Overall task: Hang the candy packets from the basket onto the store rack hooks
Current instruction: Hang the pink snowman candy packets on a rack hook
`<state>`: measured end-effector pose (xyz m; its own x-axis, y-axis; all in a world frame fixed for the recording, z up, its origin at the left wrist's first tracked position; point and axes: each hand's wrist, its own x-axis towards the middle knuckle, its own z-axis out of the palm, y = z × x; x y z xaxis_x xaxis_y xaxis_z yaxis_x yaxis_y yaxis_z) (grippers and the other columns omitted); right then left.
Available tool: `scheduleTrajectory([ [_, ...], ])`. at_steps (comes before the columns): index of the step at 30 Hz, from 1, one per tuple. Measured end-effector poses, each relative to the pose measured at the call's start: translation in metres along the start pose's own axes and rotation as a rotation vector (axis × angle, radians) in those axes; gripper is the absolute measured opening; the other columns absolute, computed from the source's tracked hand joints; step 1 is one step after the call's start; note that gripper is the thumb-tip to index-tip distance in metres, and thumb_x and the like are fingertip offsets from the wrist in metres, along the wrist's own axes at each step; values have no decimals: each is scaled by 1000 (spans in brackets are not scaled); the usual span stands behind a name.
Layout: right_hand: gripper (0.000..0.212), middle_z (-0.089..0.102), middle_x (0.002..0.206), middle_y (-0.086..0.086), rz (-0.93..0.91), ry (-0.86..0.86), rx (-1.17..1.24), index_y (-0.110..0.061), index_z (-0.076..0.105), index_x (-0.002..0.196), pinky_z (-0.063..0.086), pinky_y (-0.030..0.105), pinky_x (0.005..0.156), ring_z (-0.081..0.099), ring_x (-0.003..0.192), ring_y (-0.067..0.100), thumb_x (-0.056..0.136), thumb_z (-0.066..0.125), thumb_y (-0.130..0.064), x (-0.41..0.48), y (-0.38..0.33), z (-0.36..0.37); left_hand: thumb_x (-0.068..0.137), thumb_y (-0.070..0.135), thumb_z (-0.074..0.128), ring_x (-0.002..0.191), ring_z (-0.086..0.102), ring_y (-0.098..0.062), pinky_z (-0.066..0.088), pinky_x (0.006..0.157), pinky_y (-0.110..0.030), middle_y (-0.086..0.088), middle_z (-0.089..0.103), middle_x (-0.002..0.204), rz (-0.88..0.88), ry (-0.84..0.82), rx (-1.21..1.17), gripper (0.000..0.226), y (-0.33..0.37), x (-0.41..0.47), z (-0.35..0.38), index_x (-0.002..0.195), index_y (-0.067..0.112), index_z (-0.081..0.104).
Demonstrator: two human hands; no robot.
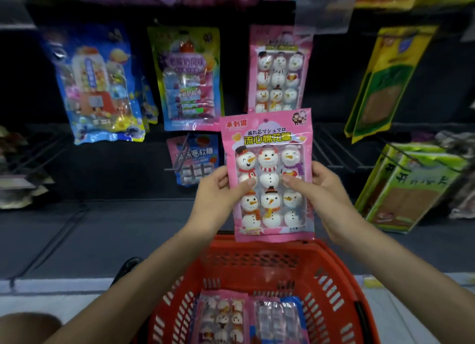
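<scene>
Pink packet [268,148] upright, long axis vert.; left hand [218,189] & right hand [324,187] gripped its sides; matching hung packet [279,71] just above.

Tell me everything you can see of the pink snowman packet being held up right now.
The pink snowman packet is a flat, glossy plastic pouch. A clear window shows six white snowman sweets in two rows of three, with red and yellow lettering above. It stands upright, its front to the camera, above the red basket and just below a matching packet hanging on the rack. The left hand and right hand grip its side edges, thumbs pressed on the front.
</scene>
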<state>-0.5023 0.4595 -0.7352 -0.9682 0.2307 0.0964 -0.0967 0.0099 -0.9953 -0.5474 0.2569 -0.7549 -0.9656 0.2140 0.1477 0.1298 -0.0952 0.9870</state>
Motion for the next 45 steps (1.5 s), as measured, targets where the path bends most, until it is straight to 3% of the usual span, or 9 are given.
scheduleTrajectory([
  [4,26,79,104,5,-98,56,18,-17,69,112,60,51,90,77,96,25,88,77,-10,18,-23,-6,93,14,77,110,73,-11,60,96,-37,6,77,119,118,7,64,42,21,20,17,133,17,65],
  [11,17,78,104,10,-150,175,78,-16,72,110,58,62,91,75,97,33,93,74,-15,30,-17,-28,94,40,75,102,66,2,59,91,-33,23,69,111,289,49,409,39,38,44,39,130,35,60],
  [15,17,78,102,7,-189,210,67,-15,71,109,60,56,89,75,96,30,93,74,-16,37,-25,-45,95,48,72,105,61,2,57,91,-31,23,61,115,428,137,648,58,50,63,48,146,34,48],
  [19,13,77,97,0,-257,262,37,-17,71,105,55,35,77,74,89,14,93,74,-16,44,-30,-55,94,53,69,108,60,-1,59,89,-34,18,58,125,579,200,846,62,68,77,58,148,31,46],
  [27,12,73,92,7,-285,360,1,-18,69,96,53,36,74,67,80,17,90,77,-25,52,-30,-63,97,35,68,116,54,-29,42,103,-44,-14,56,133,1161,502,1227,59,125,118,71,149,15,46],
  [32,11,73,90,5,-288,349,32,-18,69,96,50,28,69,66,76,9,89,78,-21,52,-31,-55,99,19,67,126,47,-28,41,113,-50,-18,61,135,1443,560,1299,44,142,138,73,142,12,60],
  [36,10,72,88,5,-300,334,37,-17,69,94,51,21,66,65,73,7,89,77,-19,53,-33,-48,101,9,64,121,63,-28,44,110,-49,-10,66,131,1491,573,1264,32,144,146,73,133,12,68],
  [40,9,72,86,4,-320,327,26,-17,68,93,48,14,62,64,71,6,89,77,-18,55,-34,-43,110,21,55,111,67,-26,49,97,-43,-6,71,122,1513,536,1112,25,154,145,76,124,12,74],
  [45,10,72,86,3,-340,326,13,-19,68,94,51,21,67,66,75,9,90,77,-19,57,-38,-40,106,23,59,97,67,-9,54,86,-41,9,71,108,1187,385,754,20,166,137,80,122,16,69],
])
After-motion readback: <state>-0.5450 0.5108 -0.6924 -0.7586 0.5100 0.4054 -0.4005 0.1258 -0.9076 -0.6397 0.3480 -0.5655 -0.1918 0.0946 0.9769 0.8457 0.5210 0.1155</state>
